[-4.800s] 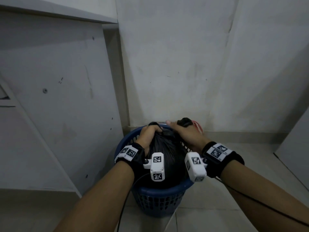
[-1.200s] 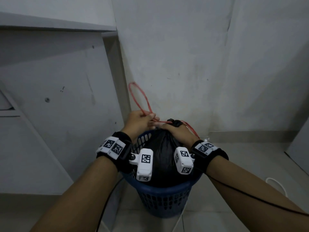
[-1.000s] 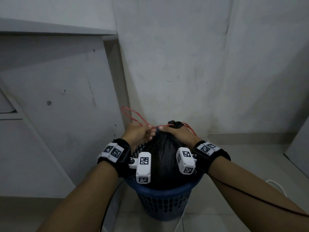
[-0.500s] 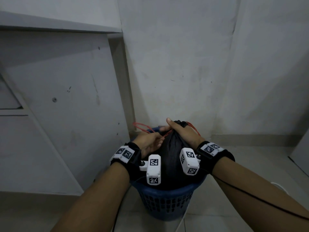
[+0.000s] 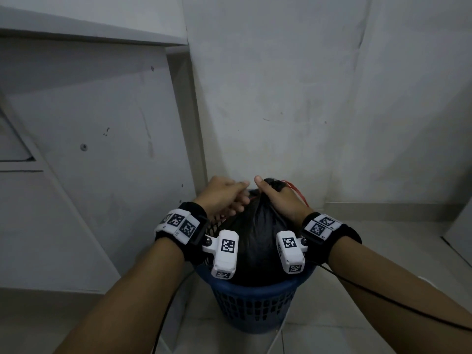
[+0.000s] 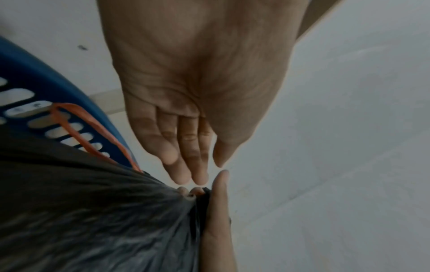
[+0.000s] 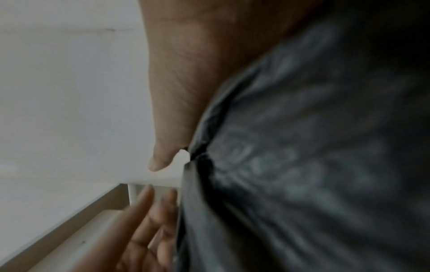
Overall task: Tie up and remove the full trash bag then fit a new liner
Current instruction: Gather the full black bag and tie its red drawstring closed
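Observation:
A full black trash bag [image 5: 255, 241] bulges out of a blue slotted basket [image 5: 255, 290] on the floor in a corner. My right hand [image 5: 278, 200] grips the bag's gathered neck, thumb up along it. My left hand [image 5: 227, 196] hovers just left of the neck with its fingers relaxed and straight, holding nothing; the left wrist view shows its bare palm [image 6: 200, 165]. A red drawstring [image 5: 296, 191] trails behind my right hand. Another loop of drawstring [image 6: 79, 132] lies slack over the basket rim [image 6: 46, 79]. The right wrist view shows mostly blurred bag [image 7: 302, 165].
White walls meet directly behind the basket. A grey cabinet side [image 5: 89, 162] stands close on the left, and another grey panel [image 5: 459, 226] at the far right. Pale floor tiles [image 5: 383, 251] lie to the right, with a thin white cable [image 5: 425, 279].
My left hand had the red drawstring loop pulled up and to the left; it lowered, let go, and now hangs open beside the neck. My right hand kept its grip.

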